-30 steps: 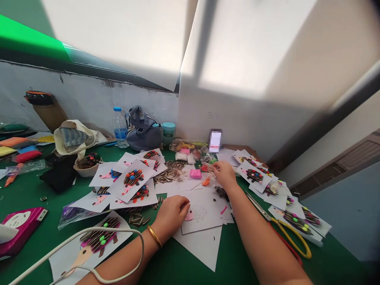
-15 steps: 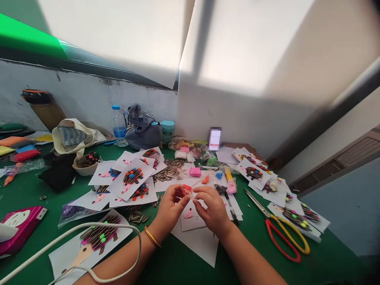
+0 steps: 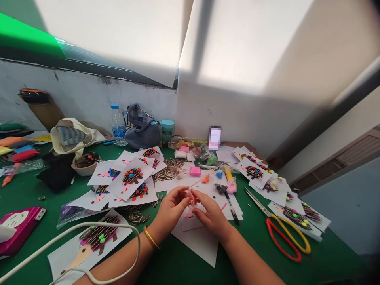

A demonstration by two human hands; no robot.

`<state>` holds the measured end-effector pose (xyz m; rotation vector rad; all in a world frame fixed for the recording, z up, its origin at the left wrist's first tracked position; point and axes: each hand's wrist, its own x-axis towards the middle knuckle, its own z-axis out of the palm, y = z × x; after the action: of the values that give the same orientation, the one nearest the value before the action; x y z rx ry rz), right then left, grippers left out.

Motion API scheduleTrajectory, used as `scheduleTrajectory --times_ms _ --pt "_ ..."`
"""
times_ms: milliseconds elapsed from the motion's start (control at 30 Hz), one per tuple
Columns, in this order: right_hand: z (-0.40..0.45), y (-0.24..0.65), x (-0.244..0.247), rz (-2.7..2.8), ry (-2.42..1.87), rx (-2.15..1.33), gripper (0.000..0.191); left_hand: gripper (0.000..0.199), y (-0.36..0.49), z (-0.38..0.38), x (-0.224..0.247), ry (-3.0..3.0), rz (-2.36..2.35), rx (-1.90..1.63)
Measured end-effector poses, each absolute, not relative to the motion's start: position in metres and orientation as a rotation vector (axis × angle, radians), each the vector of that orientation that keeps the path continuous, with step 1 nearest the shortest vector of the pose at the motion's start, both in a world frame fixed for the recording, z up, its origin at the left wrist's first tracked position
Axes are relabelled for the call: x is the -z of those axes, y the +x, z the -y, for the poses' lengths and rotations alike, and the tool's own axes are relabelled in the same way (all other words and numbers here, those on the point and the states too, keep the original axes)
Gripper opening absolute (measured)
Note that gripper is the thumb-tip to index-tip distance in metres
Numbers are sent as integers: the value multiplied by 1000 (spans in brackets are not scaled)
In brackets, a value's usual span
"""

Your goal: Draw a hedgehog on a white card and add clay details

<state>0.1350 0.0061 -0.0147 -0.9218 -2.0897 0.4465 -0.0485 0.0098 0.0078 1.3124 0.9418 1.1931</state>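
Over the middle of the table, my left hand (image 3: 171,209) and my right hand (image 3: 211,213) pinch a small clear wrapper with red modelling clay (image 3: 192,196) between them. The fingertips of both hands nearly meet around it and hide part of it. Below them lie white papers (image 3: 198,246), the upper one bearing a pink clay shape (image 3: 188,215) that my hands partly cover. Beyond my fingers are a pink clay block (image 3: 195,171), an orange clay lump (image 3: 205,179) and a blue clay lump (image 3: 219,174).
Scissors (image 3: 271,215) lie open at right, near hedgehog cards (image 3: 253,173). More cards (image 3: 130,178) and sunflower seeds (image 3: 169,170) are at left. A white cable (image 3: 89,225) loops across my left forearm. A black pen (image 3: 232,208) lies beside my right hand. A bottle (image 3: 118,126) stands behind.
My hands have drawn closer together around the red clay wrapper. My right fingers have moved left and closed over it, so less of it shows.
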Motion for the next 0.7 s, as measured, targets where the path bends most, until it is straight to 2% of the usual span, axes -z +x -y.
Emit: scheduleTrajectory --times_ms 133,267,467,700 --pt "-2 134 10 1993 -952 -518 33 17 -46 -9 -8 1298 -888 -1247" --pt "0 131 5 1932 -937 -513 22 6 -48 -8 -2 1538 -995 -1270" --pt "-1 131 4 1910 -924 -548 19 17 -55 -12 2 1907 -1039 -1237" --pt "-2 130 7 1922 -938 -547 18 6 -56 -10 0 2061 -1116 -1314"
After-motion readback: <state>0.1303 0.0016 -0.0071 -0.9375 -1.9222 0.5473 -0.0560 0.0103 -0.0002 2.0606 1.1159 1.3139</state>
